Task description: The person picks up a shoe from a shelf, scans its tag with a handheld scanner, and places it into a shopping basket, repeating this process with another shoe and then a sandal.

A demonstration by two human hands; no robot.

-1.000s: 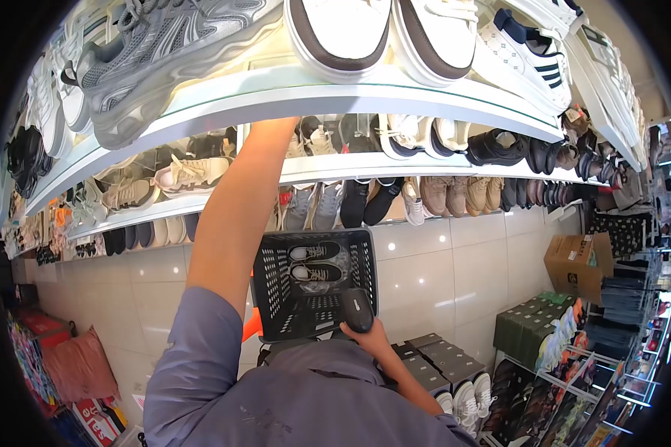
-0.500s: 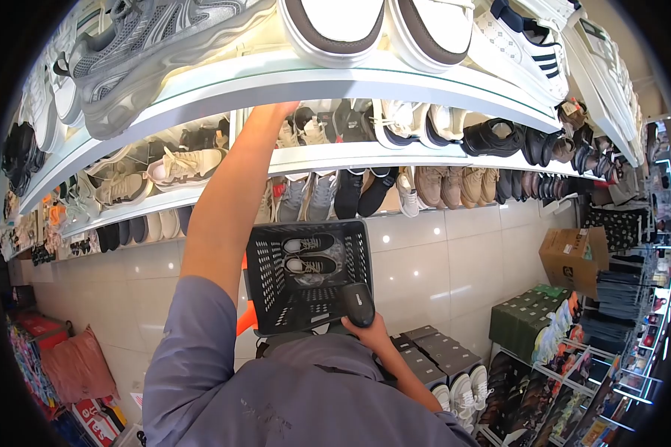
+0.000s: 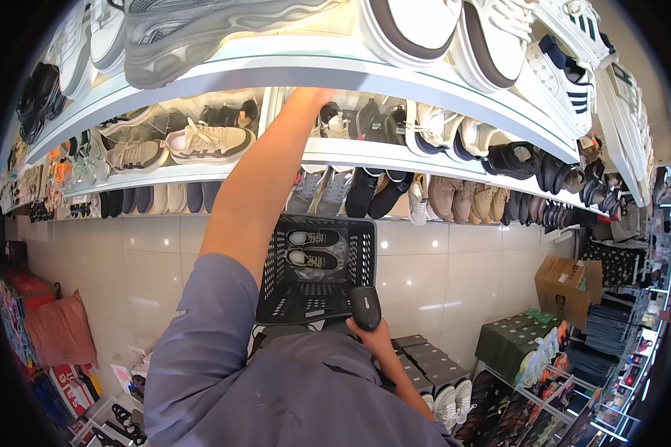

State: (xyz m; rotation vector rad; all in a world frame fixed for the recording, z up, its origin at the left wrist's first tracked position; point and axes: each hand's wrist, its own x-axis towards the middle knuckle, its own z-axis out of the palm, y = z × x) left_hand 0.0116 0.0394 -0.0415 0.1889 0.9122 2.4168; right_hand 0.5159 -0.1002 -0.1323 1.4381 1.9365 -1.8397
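Note:
My left arm stretches up to the shelves, and my left hand (image 3: 317,95) is partly covered by the upper shelf (image 3: 276,74), so its fingers are hidden. Just right of it, black-and-beige sneakers (image 3: 337,123) stand on the shelf below. Low in the view, my right hand (image 3: 370,335) is closed around a black rounded object (image 3: 365,307) with a small white mark, at the near right corner of a black basket (image 3: 370,253). Inside the basket lies a pair of dark sneakers (image 3: 312,258) with light laces, on clear plastic.
White shoes with brown trim (image 3: 414,33) and a grey sneaker (image 3: 179,45) fill the top shelf. More shoes line the lower shelves. Dark shoeboxes (image 3: 432,359) stand at my right, and a cardboard box (image 3: 566,284) stands farther off. Tiled floor (image 3: 425,261) surrounds the basket.
The view has shifted, so the upper shelves, left arm and basket appear farther right. My left hand remains beside the same sneakers; my right hand still holds the black object.

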